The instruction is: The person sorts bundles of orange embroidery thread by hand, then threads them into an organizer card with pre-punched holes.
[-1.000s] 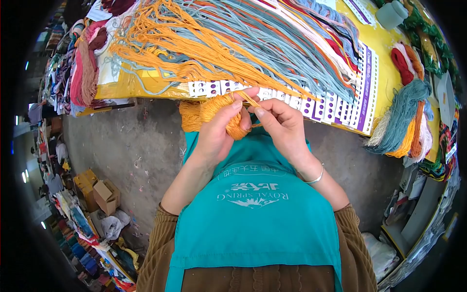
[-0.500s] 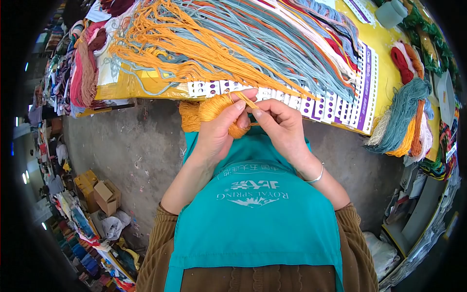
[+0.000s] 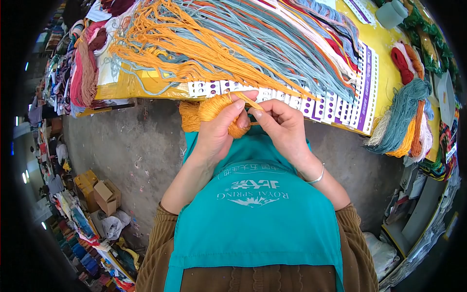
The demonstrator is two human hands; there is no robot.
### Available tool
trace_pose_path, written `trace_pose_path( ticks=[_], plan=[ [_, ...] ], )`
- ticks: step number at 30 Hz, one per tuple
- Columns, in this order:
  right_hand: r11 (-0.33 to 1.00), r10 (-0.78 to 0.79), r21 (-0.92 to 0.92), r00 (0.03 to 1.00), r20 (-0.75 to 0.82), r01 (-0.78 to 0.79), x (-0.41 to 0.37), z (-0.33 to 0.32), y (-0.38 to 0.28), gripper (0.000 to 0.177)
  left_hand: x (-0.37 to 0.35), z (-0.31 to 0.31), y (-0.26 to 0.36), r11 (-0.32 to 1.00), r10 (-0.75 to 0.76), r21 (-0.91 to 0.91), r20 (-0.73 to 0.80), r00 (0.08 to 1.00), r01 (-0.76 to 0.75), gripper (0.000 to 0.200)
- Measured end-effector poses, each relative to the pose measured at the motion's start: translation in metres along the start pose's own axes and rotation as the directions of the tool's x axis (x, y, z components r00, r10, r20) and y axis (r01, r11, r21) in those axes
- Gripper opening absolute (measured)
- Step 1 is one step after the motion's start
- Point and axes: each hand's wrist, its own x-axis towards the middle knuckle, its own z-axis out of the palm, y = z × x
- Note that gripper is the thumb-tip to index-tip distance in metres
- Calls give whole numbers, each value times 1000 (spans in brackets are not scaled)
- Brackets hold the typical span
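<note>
Head view: right thumb and forefinger pinched together on an orange strand (image 3: 249,100), other fingers of the right hand (image 3: 284,124) curled in behind. Strand runs taut and slanting from the pinch up to the left hand (image 3: 216,129). Left fingers closed around an orange skein (image 3: 213,108), thumb along its near side; how the far fingers wrap is partly hidden. Skein sits at the table's near edge, over the lap. A second orange bundle (image 3: 188,117) just beside it, on the left.

Silver bangle (image 3: 319,175) on right wrist. Brown sleeves (image 3: 153,243), teal apron (image 3: 258,238) with white print below the hands.

Beyond the hands, a yellow table (image 3: 386,58): long orange threads (image 3: 155,36) fanned out, blue-grey threads (image 3: 272,53) next to them, their narrow ends towards white cards punched with holes (image 3: 367,90). Farther right, a teal hank (image 3: 404,117) hangs over the edge among orange and cream ones; grey-green cup (image 3: 391,14) near the far corner.

Grey floor (image 3: 126,141) at left, open cardboard box (image 3: 106,197) on it.
</note>
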Motion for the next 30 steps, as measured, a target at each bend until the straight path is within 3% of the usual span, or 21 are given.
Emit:
trace_pose_path(
  ticks=[6,12,21,30],
  plan=[
    [1000,8,-13,1000,-8,-8,-1,-1,-2,10,-1,-1,0,1000,-25,-6,-17,1000,25,24],
    [998,62,-9,998,-21,-62,-1,-4,-1,12,0,-3,-5,994,53,96,-55,997,-47,22],
    [1000,14,14,1000,-19,-14,-1,-2,3,14,-1,-4,-5,996,61,74,-36,998,-58,22],
    [996,67,59,997,-30,-65,0,-4,2,13,0,-3,-3,993,65,102,-34,997,-62,21]
  ],
)
